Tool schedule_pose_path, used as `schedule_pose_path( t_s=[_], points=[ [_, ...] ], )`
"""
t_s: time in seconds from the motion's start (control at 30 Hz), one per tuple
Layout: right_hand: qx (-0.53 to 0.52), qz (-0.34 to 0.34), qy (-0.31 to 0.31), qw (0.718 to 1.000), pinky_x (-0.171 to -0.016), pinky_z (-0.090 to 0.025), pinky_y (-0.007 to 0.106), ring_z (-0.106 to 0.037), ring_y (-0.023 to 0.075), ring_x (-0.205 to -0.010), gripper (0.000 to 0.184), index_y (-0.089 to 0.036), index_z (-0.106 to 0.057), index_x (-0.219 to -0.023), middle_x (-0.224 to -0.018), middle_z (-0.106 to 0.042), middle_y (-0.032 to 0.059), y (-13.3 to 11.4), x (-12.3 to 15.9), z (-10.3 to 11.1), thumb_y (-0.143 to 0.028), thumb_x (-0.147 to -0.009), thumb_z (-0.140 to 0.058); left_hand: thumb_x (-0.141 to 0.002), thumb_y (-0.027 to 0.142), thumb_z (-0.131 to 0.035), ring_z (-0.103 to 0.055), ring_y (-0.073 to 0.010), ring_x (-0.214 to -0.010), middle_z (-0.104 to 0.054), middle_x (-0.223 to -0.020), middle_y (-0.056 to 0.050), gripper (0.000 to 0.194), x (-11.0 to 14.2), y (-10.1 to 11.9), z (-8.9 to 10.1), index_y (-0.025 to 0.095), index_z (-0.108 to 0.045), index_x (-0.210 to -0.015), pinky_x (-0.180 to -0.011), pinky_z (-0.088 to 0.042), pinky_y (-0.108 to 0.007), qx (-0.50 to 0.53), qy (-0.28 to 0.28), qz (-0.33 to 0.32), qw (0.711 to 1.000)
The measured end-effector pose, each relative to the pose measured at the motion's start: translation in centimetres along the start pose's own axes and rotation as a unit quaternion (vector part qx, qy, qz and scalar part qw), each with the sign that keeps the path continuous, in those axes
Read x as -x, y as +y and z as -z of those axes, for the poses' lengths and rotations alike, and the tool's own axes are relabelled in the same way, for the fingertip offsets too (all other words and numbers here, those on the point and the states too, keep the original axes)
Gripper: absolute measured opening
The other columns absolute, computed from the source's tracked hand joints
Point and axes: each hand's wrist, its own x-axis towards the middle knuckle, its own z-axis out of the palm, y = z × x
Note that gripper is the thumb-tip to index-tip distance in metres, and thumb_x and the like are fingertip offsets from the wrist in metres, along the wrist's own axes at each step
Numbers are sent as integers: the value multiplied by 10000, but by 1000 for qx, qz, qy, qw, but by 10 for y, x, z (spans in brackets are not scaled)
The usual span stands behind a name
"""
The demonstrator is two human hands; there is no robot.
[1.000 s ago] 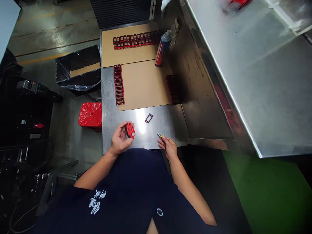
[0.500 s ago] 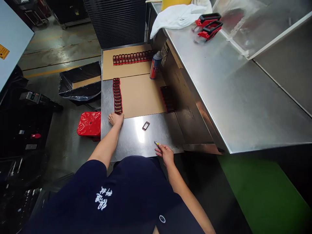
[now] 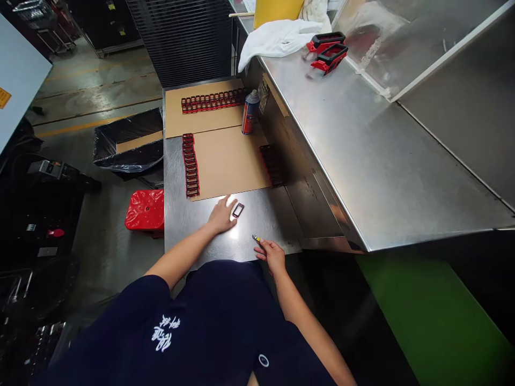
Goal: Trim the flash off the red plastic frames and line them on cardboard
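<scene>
My left hand (image 3: 221,216) is just left of a small black and red rectangular frame (image 3: 238,210) lying on the metal table (image 3: 177,225). Its fingers are apart, with thumb and fingertips close around the frame's left side; whether they touch it I cannot tell. In my right hand (image 3: 273,255), near the table's front edge, is a small slim tool with a yellow part and a metal tip (image 3: 256,237); its exact kind is too small to make out. A column of similar frames (image 3: 190,165) runs along the left edge of a cardboard sheet (image 3: 229,161).
Two rows of frames (image 3: 211,102) lie on the rear cardboard (image 3: 173,115). A spray can (image 3: 250,112) stands at the right. More frames (image 3: 272,165) lean by the metal side wall. A raised steel counter (image 3: 382,161) is to the right, a red stool (image 3: 145,209) to the left.
My left hand has moved right, from the near end of the frame column to the single frame. My right hand stays in place with the tool. The view has shifted slightly.
</scene>
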Motion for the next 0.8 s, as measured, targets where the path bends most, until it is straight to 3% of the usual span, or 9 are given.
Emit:
schedule_pose_path(
  t_s=[0.07, 0.17, 0.3, 0.37, 0.47, 0.57, 0.67, 0.8],
  points=[
    [5, 0, -2, 1000, -479, -602, 200, -748, 220, -762, 502, -133, -667, -843, -1044, -738, 104, 0, 1, 1, -476, -620, -958, -734, 169, -748, -283, -307, -1499, -308, -1649, -63, 773, -2, 12, -12, 293, -496, -1454, -1188, -324, -407, 7, -60, -73, 996],
    [12, -1, -3, 1000, -490, -607, 203, -749, 215, -754, 500, -136, -658, -843, -1015, -743, 94, -1, 2, 1, -475, -626, -956, -810, 75, -641, -336, -301, -1474, -389, -1612, -66, 595, -14, 18, -19, 284, -588, -1364, -1186, -325, -453, 24, -107, -94, 990],
    [6, -5, -2, 1000, -521, -615, 198, -750, 209, -769, 486, -144, -657, -857, -1017, -746, 91, -3, 4, 1, -462, -637, -953, -952, 220, -600, -496, -287, -1337, -579, -1393, -123, 293, -16, 12, -16, 174, -643, -1238, -1145, -385, -520, 76, -120, -34, 989],
    [-4, -10, -1, 1000, -540, -616, 187, -749, 199, -774, 466, -149, -654, -854, -1018, -748, 89, -6, 5, 0, -451, -651, -946, -969, 317, -614, -531, -282, -1290, -591, -1344, -115, 311, -4, 7, -12, 156, -628, -1235, -1109, -426, -539, 119, -108, 15, 987],
    [-18, -22, -7, 1000, -559, -618, 180, -741, 173, -721, 433, -155, -651, -856, -964, -754, 85, -12, 12, -3, -440, -685, -927, -975, 381, -606, -607, -248, -1159, -604, -1292, -114, 358, 23, -1, -5, 154, -598, -1253, -998, -522, -477, 210, -87, 98, 969],
    [-18, -32, -34, 999, -544, -618, 193, -723, 165, -649, 438, -154, -661, -843, -934, -755, 100, -20, 29, -11, -463, -677, -923, -1017, 388, -469, -679, -198, -910, -662, -1124, -123, 347, 55, -4, 6, 122, -580, -1209, -760, -584, -367, 335, -103, 152, 924],
    [-2, -27, -86, 996, -564, -620, 210, -717, 173, -655, 524, -150, -685, -817, -948, -753, 116, -32, 56, -20, -550, -597, -944, -984, 356, -366, -694, -188, -790, -685, -1089, -154, 352, 93, -2, 18, 123, -574, -1146, -607, -559, -311, 462, -131, 158, 863],
    [47, -1, -156, 987, -636, -617, 227, -708, 179, -679, 521, -152, -720, -758, -846, -746, 94, -61, 99, -29, -598, -605, -941, -838, 419, -587, -708, -216, -879, -681, -1171, -155, 397, 141, 6, 36, 172, -590, -1149, -645, -581, -315, 585, -152, 136, 785]
  ],
)
